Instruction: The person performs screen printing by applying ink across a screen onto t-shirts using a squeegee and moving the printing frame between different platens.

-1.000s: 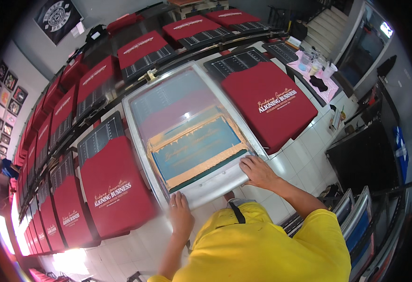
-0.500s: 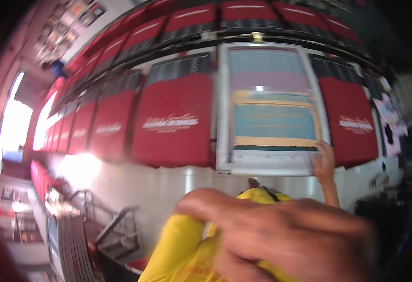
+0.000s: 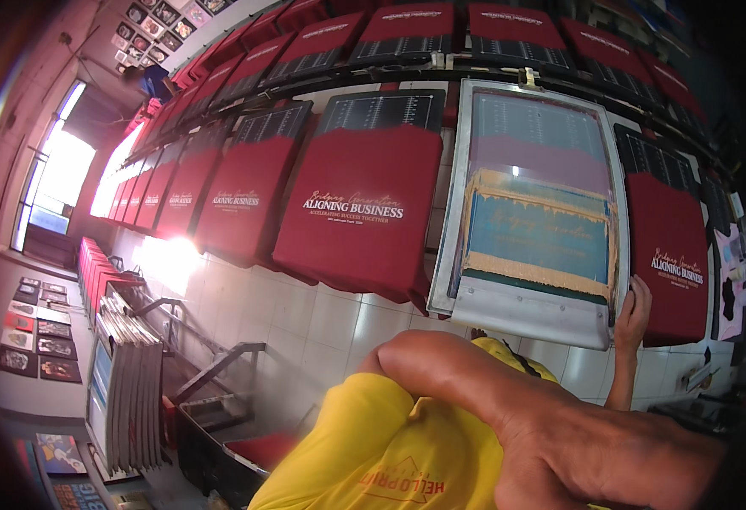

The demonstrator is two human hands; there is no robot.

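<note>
My right hand (image 3: 634,309) is at the lower right corner of a screen printing frame (image 3: 450,242), its fingers bent against the outer edge. The metal-edged frame lies over a board, its mesh (image 3: 536,225) see-through with a blue-green panel, orange ink bands above and below, and faint lettering. My left arm (image 3: 509,387) is folded across the near part of the view, close to the camera. The left hand's fingers do not show. Left of the frame, a dark red printed shirt (image 3: 357,191) is stretched on a board; a matching shirt (image 3: 669,255) lies to the right.
Several more red shirts (image 3: 245,191) line the boards leftward, with another row (image 3: 407,38) behind a dark rail. At lower left stand a stack of frames (image 3: 126,399) and a black bin (image 3: 220,450). A person (image 3: 156,82) is at the far left. Tiled floor (image 3: 292,319) shows in front.
The view has turned, so the frame and shirts sit further right and tilted; the picture is sharper. My right hand stays at the frame's corner. The left arm has shifted, and less blurred now.
</note>
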